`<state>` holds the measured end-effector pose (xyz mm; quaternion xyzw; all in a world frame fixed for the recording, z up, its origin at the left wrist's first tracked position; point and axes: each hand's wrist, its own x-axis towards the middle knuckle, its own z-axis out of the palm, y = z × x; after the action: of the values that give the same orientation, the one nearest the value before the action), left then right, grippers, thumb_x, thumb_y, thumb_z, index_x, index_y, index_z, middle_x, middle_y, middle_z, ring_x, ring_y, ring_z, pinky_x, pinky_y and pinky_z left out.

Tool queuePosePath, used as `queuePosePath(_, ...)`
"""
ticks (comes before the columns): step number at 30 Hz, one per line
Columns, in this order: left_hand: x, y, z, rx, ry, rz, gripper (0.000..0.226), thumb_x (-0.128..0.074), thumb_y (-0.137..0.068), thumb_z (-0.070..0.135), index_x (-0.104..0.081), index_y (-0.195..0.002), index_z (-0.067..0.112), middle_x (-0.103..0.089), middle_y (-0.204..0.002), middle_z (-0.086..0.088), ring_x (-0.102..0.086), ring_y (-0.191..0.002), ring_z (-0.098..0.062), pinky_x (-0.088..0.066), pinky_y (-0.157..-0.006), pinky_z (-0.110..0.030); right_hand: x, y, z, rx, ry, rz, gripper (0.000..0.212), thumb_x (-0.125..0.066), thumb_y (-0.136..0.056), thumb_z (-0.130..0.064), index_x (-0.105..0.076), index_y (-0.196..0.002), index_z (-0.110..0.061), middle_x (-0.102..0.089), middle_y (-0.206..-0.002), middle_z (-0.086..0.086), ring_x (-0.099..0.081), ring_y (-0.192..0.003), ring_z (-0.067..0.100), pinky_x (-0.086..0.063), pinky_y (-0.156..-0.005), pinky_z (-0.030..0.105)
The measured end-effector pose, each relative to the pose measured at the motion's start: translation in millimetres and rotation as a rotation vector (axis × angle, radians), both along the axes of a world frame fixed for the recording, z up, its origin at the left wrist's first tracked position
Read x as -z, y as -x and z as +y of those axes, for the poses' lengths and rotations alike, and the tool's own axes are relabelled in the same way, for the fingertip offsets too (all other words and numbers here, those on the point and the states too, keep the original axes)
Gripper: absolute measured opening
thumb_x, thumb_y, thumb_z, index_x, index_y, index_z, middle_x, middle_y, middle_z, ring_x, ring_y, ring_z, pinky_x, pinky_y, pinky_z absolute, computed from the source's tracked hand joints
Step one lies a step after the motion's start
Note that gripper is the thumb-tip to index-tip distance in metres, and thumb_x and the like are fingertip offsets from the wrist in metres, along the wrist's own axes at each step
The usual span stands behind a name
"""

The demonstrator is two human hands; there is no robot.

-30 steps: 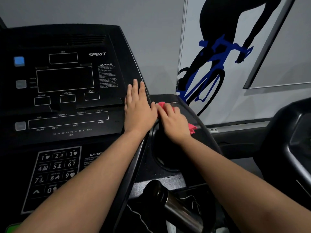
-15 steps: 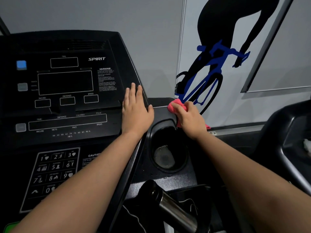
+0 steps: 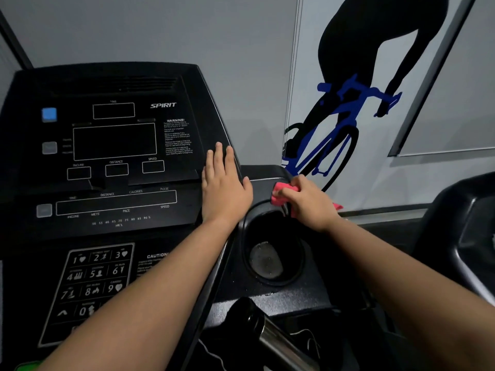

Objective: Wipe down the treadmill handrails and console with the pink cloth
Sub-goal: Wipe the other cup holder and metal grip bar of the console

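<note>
The right hand (image 3: 308, 202) grips the bunched pink cloth (image 3: 281, 195) just above the cup holder's rim (image 3: 242, 236); beside it, the left hand (image 3: 223, 188) rests flat, fingers straight, on the console (image 3: 115, 145).

Head-worn wide-angle camera, looking forward and down over the treadmill console (image 3: 115, 140).

The camera is sitting close to the machine. Both forearms (image 3: 150, 295) are running in from the bottom edge toward the left hand (image 3: 223, 188) and right hand (image 3: 310, 203) at mid-frame. The view is facing the wall (image 3: 160, 28). The console is filling the left half, the cup holder (image 3: 270, 253) is lying just below centre, the cyclist graphic (image 3: 348, 103) is rising at upper right, and a neighbouring machine (image 3: 460, 231) is edging in at far right.
</note>
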<state>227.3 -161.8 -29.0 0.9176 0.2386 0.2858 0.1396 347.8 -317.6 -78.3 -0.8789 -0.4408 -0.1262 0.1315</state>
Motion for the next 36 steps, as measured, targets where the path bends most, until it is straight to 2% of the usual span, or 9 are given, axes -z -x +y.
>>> queuePosePath(4,-2,0,1,0.008,0.015,-0.009,0.07,-0.047,-0.094,0.03,-0.011,-0.152,0.015,0.002,-0.16,-0.001,0.006,-0.147,-0.018,-0.005,-0.118,-0.038,-5,10,9,0.023,-0.062,0.032,0.041,-0.067,-0.082,-0.02,-0.059,-0.121,-0.029,-0.045,-0.119,0.01,-0.045,-0.106,0.03,-0.047,-0.074,0.038)
queuePosePath(6,-3,2,2,0.017,0.026,-0.022,0.069,-0.048,-0.094,0.03,-0.014,-0.152,0.015,0.0,-0.16,-0.001,0.005,-0.147,-0.018,-0.006,-0.118,-0.039,1,14,-4,-0.028,0.006,0.077,0.042,-0.065,-0.081,-0.016,-0.06,-0.12,-0.029,-0.044,-0.122,0.009,-0.045,-0.108,0.031,-0.047,-0.081,0.038)
queuePosePath(12,1,5,-1,0.008,0.035,-0.019,0.067,-0.047,-0.094,0.031,-0.016,-0.151,0.017,0.0,-0.16,0.001,0.005,-0.147,-0.016,-0.005,-0.118,-0.037,9,7,-50,0.016,0.04,0.303,0.046,-0.067,-0.076,-0.002,-0.067,-0.115,-0.026,-0.046,-0.113,0.009,-0.051,-0.102,0.028,-0.039,-0.081,0.027)
queuePosePath(15,-1,2,-2,-0.015,-0.003,0.001,0.068,-0.046,-0.094,0.031,-0.014,-0.152,0.015,0.001,-0.16,-0.002,0.006,-0.147,-0.019,-0.003,-0.118,-0.037,4,7,-37,0.076,0.043,0.217,0.049,-0.067,-0.078,-0.01,-0.057,-0.123,-0.026,-0.042,-0.115,0.006,-0.049,-0.102,0.025,-0.043,-0.076,0.03)
queuePosePath(20,-2,1,-2,-0.024,-0.011,0.003,0.067,-0.046,-0.093,0.031,-0.016,-0.151,0.015,0.0,-0.16,-0.003,0.004,-0.147,-0.02,-0.003,-0.118,-0.037,10,9,-14,0.083,-0.128,0.177,0.048,-0.064,-0.084,-0.014,-0.051,-0.129,-0.026,-0.041,-0.121,0.009,-0.045,-0.106,0.028,-0.047,-0.083,0.039)
queuePosePath(24,-3,2,-1,-0.025,-0.006,-0.004,0.066,-0.048,-0.093,0.03,-0.019,-0.15,0.015,-0.003,-0.16,-0.003,0.002,-0.147,-0.019,-0.005,-0.119,-0.038,11,19,-29,-0.004,0.064,0.15,0.039,-0.056,-0.089,-0.038,-0.053,-0.128,-0.034,-0.042,-0.124,0.004,-0.041,-0.109,0.024,-0.04,-0.092,0.034)
queuePosePath(27,-2,3,-2,-0.019,0.011,-0.008,0.066,-0.049,-0.093,0.03,-0.02,-0.15,0.015,-0.003,-0.16,-0.002,0.003,-0.147,-0.019,-0.005,-0.118,-0.038,14,27,-50,-0.029,0.063,0.225,0.037,-0.055,-0.087,-0.054,-0.059,-0.121,-0.039,-0.046,-0.112,-0.002,-0.042,-0.102,0.016,-0.04,-0.091,0.032)
queuePosePath(31,-1,3,-4,-0.021,0.014,-0.01,0.066,-0.049,-0.093,0.03,-0.02,-0.15,0.015,-0.003,-0.16,-0.002,0.003,-0.147,-0.019,-0.006,-0.118,-0.038,23,17,-66,-0.011,-0.068,0.308,0.032,-0.063,-0.085,-0.045,-0.067,-0.114,-0.029,-0.047,-0.1,-0.005,-0.052,-0.097,0.019,-0.041,-0.085,0.03)
queuePosePath(36,-2,1,-3,-0.03,0.005,-0.008,0.065,-0.049,-0.093,0.03,-0.021,-0.15,0.015,-0.004,-0.16,-0.003,0.002,-0.147,-0.019,-0.005,-0.118,-0.039,21,-3,-44,0.145,-0.133,0.322,0.037,-0.056,-0.09,-0.048,-0.055,-0.122,-0.031,-0.042,-0.111,0.0,-0.05,-0.1,0.02,-0.047,-0.085,0.035)
